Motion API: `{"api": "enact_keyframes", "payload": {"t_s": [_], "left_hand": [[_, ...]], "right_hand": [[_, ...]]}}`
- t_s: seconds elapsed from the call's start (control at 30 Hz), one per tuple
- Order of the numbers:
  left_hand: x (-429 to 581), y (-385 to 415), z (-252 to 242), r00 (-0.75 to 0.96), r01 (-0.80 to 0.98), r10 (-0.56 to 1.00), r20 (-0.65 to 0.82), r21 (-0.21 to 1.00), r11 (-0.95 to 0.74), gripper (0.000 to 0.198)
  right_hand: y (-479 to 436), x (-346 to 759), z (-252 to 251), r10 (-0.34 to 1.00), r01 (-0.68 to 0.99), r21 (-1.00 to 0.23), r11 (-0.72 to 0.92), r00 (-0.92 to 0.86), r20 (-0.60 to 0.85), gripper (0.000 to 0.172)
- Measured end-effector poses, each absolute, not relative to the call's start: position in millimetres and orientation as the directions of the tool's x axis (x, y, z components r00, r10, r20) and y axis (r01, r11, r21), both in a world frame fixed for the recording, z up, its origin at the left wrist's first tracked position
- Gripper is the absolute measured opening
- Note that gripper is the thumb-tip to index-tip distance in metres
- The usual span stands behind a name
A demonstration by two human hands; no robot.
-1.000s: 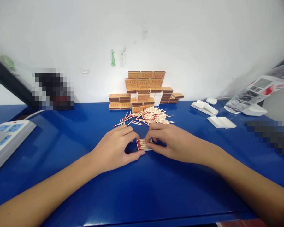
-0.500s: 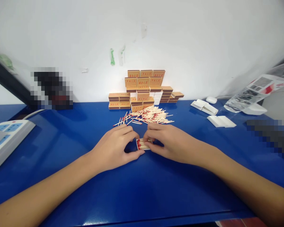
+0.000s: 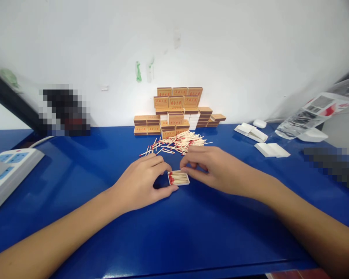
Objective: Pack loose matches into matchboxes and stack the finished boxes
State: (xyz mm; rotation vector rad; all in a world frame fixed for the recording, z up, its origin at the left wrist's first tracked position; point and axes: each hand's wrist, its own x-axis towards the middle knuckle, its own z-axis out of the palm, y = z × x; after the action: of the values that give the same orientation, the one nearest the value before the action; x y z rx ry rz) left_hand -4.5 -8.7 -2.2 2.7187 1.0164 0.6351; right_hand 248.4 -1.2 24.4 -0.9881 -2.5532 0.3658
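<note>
Head view: a blue table [image 3: 75,232] reaches a white wall [image 3: 250,46]. At far left lies a power strip [image 3: 6,170]. The left hand [image 3: 142,182] has its fingers clamped on the left end of the match tray [image 3: 178,178], which sits mid-table. The right hand [image 3: 209,166], fingers pinched together, touches its far edge. Behind are loose matches [image 3: 180,142] and stacked matchboxes [image 3: 177,110]; white box parts [image 3: 261,139] lie at right.

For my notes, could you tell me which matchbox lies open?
The tray between the left hand and right hand, matches showing; the orange boxes by the wall are closed.
</note>
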Motion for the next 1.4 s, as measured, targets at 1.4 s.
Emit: {"api": "enact_keyframes", "payload": {"t_s": [1.4], "left_hand": [[-4, -9, -4, 0.678, 0.58, 0.659, 0.326, 0.313, -0.752, 0.028]], "right_hand": [[-2, 261, 34, 0.745, 0.675, -0.402, 0.619, -0.667, 0.026, 0.014]]}}
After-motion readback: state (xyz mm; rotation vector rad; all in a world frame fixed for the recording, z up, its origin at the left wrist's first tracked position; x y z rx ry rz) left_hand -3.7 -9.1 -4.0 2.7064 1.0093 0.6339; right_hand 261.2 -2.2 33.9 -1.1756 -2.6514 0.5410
